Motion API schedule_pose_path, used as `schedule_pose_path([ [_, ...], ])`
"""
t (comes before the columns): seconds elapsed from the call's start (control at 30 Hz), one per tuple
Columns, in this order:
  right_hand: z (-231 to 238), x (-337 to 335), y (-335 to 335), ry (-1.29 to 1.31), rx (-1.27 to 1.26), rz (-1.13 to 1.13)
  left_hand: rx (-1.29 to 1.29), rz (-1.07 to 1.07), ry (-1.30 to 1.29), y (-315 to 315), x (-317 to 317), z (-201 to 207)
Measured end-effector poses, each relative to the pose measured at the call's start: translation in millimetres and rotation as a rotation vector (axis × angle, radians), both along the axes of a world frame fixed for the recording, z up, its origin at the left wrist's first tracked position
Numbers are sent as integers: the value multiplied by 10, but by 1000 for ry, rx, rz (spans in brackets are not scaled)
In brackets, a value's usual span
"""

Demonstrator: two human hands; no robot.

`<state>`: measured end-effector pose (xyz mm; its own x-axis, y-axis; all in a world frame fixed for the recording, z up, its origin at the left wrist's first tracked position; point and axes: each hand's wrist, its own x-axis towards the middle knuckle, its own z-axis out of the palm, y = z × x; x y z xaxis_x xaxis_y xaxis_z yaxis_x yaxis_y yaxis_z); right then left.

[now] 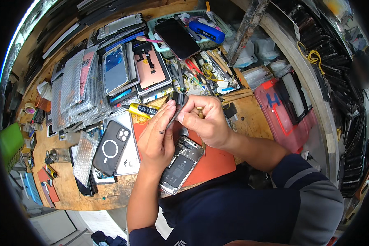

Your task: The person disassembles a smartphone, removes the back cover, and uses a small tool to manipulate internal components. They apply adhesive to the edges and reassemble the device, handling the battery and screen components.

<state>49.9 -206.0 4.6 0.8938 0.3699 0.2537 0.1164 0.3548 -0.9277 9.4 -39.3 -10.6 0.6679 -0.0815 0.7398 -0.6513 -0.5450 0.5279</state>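
Observation:
My left hand (156, 137) is closed round a thin dark flat piece (177, 102), seen nearly edge-on, perhaps a phone screen. My right hand (209, 123) is curled, its thumb close against that piece. A slim brass-coloured tool (203, 148) sticks out below the right fingers; its upper part is mostly hidden. Under my hands lies an opened phone (178, 168), its black battery and inner parts bare, on an orange-red mat (217, 166). A yellow-and-black glue tube (137, 110) lies just beyond my left fingers.
Left of the mat lies a black phone case with a white ring (109, 149). Stacked bubble-wrapped panels (76, 88) and tablets (151, 69) stand behind. A green basket (151, 30) holds a dark phone (177, 39) and a blue bottle (207, 32). A red case (281, 123) is at right.

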Motion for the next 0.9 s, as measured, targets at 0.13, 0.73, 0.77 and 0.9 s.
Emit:
schedule_pose_path([
  [0.13, -6, -8, 8, -25, -6, -42, 0, -16, 4, -9, 1, 4],
  [0.73, 93, -97, 47, 173, 32, 29, 8, 30, 34, -16, -8, 3],
  [0.77, 105, -95, 44, 160, 20, 36, 18, 40, 28, -18, -9, 15],
  [0.9, 113, -96, 40, 167, -2, 25, 44, 48, 18, -45, -13, 24],
])
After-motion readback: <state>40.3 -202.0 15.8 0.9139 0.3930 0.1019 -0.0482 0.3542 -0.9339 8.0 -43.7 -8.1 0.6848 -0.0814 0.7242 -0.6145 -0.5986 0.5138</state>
